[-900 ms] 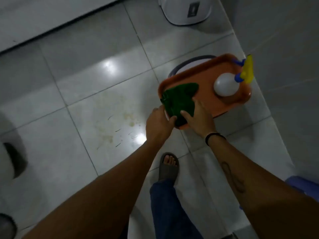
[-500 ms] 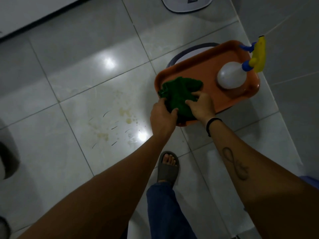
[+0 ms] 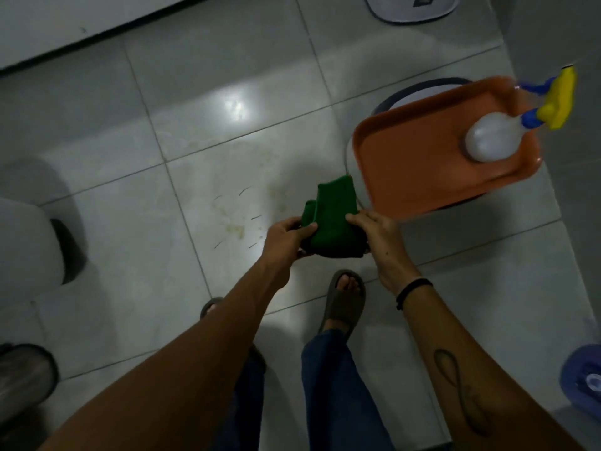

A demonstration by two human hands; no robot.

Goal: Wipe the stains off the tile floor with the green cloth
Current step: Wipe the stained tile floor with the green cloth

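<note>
A view straight down from the head of a person standing on a pale grey tile floor (image 3: 169, 92). Both bare hands hold a folded green cloth (image 3: 328, 219) in the air above the floor, just off the near left corner of an orange tray (image 3: 409, 177). The left hand (image 3: 286, 237) pinches the cloth's left side, thumb on top and fingers curled beneath. The right hand (image 3: 379, 234) grips its right side with fingers closed around the fold; a black band circles that wrist and a dark looping tattoo marks the forearm. The tray sits on a round, dark-rimmed stand and carries a white spray bottle (image 3: 494, 138) with a yellow and blue trigger head, standing near the tray's far right corner. On the tile just left of the cloth lie yellowish stains (image 3: 235, 229) and several short dark streaks. Below, two feet in grey slides and blue trouser legs are visible. The picture is dim and slightly blurred.
</note>
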